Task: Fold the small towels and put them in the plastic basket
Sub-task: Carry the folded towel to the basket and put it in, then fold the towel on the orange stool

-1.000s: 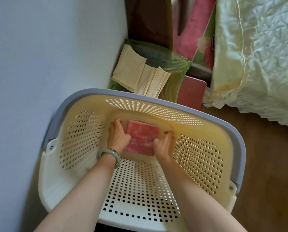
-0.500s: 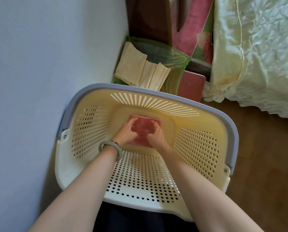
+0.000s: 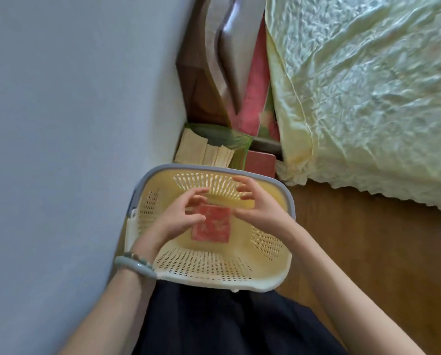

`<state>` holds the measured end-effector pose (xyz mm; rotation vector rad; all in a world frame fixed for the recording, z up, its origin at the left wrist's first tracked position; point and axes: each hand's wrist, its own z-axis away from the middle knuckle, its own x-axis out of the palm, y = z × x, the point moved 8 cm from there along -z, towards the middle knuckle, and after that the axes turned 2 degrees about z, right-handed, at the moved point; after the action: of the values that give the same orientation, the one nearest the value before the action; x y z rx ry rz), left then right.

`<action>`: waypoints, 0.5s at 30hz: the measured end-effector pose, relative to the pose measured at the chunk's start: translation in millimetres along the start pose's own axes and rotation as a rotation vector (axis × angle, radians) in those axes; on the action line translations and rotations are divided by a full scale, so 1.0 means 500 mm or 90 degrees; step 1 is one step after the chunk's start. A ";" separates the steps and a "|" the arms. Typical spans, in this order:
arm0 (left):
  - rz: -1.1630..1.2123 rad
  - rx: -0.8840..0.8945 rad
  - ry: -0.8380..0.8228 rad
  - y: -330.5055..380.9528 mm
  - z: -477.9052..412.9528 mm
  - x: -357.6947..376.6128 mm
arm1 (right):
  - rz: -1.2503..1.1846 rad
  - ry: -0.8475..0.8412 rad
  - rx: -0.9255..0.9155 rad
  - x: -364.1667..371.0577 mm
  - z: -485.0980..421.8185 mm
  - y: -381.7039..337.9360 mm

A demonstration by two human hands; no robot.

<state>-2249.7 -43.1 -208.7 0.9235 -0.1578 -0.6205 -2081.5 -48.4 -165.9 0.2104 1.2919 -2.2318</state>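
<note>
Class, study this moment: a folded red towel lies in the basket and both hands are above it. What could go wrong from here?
1. The left hand hovers with loosely curled fingers right over the red towel; a fingertip could snag an edge and open the fold.
2. The right hand hangs close to the far wall of the basket; bumping it might shift the basket and slide the loose red towel.
</note>
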 end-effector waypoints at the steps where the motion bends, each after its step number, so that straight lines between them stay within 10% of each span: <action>1: -0.006 0.028 0.000 0.032 0.013 0.001 | -0.018 0.035 -0.014 -0.024 0.022 -0.017; 15: -0.055 0.463 -0.174 0.540 0.207 0.176 | -0.110 0.394 -0.138 -0.334 0.435 -0.119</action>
<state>-2100.9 -44.7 54.4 1.5474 -0.6190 -0.7843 -1944.4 -144.6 59.1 0.7786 1.9206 -2.2260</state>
